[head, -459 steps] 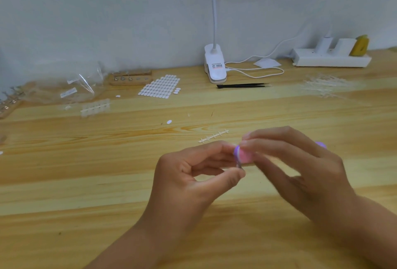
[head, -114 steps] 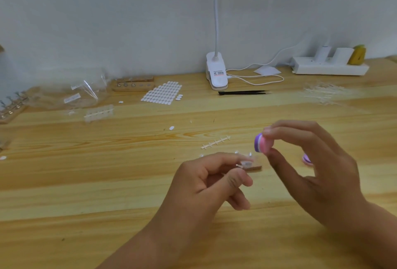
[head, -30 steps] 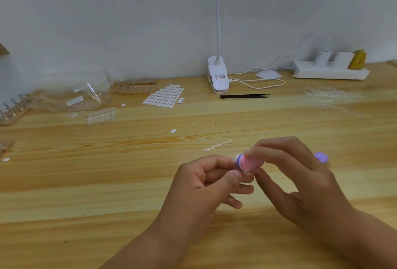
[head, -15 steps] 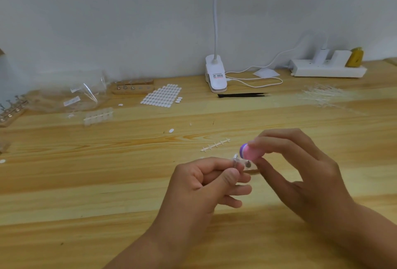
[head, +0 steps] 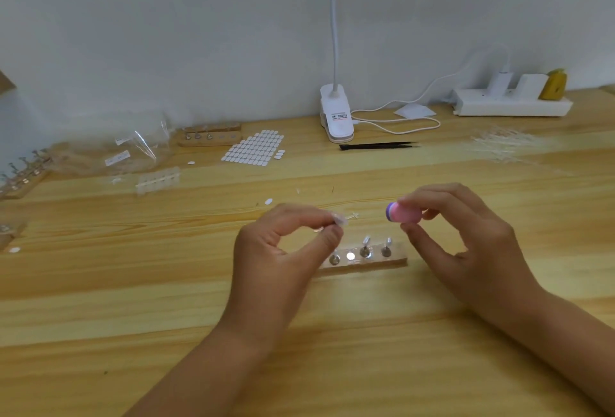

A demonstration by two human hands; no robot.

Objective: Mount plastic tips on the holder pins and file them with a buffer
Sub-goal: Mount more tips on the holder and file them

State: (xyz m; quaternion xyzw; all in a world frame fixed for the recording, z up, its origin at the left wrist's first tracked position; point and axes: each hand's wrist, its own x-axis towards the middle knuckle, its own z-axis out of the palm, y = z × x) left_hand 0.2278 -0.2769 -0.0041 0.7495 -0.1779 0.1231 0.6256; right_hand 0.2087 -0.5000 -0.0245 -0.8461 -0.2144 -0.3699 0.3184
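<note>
Wooden table [head: 133, 283], left hand [head: 283, 250] pinching tip [head: 339, 218]

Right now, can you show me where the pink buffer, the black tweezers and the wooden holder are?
pink buffer [head: 403, 213], head view, on its pink side.
black tweezers [head: 376, 146], head view, middle of the arms.
wooden holder [head: 382, 262], head view, front edge of the block.

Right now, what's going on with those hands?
Left hand pinching clear tip. Right hand holding pink buffer. Apart, above wooden holder. Nothing in the way.
</note>
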